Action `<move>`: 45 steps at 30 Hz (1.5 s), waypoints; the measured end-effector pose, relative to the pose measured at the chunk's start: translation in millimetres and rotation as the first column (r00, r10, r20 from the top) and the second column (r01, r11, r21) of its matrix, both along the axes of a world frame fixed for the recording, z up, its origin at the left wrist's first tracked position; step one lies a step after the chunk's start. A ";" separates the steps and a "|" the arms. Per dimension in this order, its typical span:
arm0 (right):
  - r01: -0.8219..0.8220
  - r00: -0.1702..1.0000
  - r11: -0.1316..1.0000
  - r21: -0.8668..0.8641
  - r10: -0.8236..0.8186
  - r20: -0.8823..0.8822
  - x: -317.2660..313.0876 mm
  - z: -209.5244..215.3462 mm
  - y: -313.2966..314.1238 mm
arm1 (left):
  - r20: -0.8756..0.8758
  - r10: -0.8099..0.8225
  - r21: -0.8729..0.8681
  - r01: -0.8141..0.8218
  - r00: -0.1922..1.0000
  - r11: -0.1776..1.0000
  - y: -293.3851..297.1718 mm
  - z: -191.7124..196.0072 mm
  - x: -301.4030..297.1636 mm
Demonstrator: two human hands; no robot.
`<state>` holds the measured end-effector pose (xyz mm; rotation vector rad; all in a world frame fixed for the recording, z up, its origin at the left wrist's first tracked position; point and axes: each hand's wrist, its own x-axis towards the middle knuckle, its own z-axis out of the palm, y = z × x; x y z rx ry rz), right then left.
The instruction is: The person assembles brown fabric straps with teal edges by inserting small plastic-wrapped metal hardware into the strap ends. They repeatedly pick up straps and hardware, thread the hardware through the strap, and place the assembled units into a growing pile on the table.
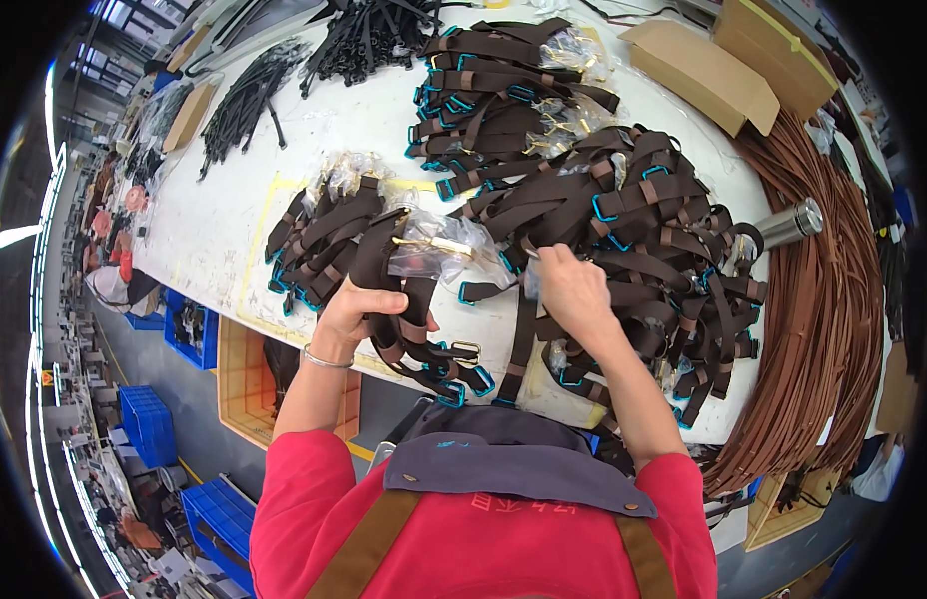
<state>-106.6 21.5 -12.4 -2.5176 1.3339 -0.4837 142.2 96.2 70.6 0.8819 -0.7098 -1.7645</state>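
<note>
Left hand (358, 309) closed around a bundle of dark brown straps (403, 299) with a plastic-bagged gold buckle (438, 245), near the worktop's (224, 220) front edge. Right hand (573, 290) pinches, probably, one strap at the big strap pile (643, 230); fingertips hidden.

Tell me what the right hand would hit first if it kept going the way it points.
Likely the big pile of dark brown straps right ahead of the right hand; its fingertips already pinch one strap at the pile's near edge.
</note>
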 end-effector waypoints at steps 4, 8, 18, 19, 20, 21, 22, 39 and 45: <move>-0.038 0.990 0.999 0.030 0.034 0.137 -9.1 29.0 17.3 | -0.003 0.073 0.034 -0.073 0.997 0.997 17.2 4.1 37.1; -0.040 0.985 0.991 0.125 0.019 0.171 -3.2 42.5 34.2 | 0.235 0.161 -0.043 -0.155 0.959 0.987 27.6 32.9 67.2; -0.086 0.967 0.901 0.426 -0.027 0.253 0.2 43.5 90.1 | 0.997 -0.004 -0.002 -0.082 -0.078 0.997 -64.1 -36.2 226.9; -0.100 0.969 0.894 0.436 -0.012 0.246 2.4 39.3 95.1 | 0.956 -0.129 0.086 -0.169 -0.262 0.982 -73.5 -88.9 246.1; -0.078 0.975 0.882 0.464 -0.029 0.219 3.3 33.9 100.9 | 0.905 -0.128 0.059 -0.179 -0.405 0.982 -71.5 -140.4 249.5; -0.048 0.982 0.873 0.486 -0.048 0.184 2.2 29.2 106.9 | 0.837 -0.118 0.023 -0.181 -0.534 0.983 -66.8 -156.2 231.6; -0.023 0.987 0.861 0.507 -0.063 0.151 2.0 24.8 110.5 | 0.848 -0.132 0.017 -0.223 -0.514 0.975 -66.9 -160.6 229.6; 0.084 0.989 0.832 0.548 -0.135 0.052 -32.1 -6.8 120.8 | 0.591 -0.098 0.267 0.079 -0.800 0.961 -99.1 -115.9 133.5; -0.075 0.915 0.562 0.824 -0.290 0.282 -50.3 5.1 109.2 | 0.946 0.321 -0.261 0.503 -0.035 0.824 -136.4 -118.7 -10.2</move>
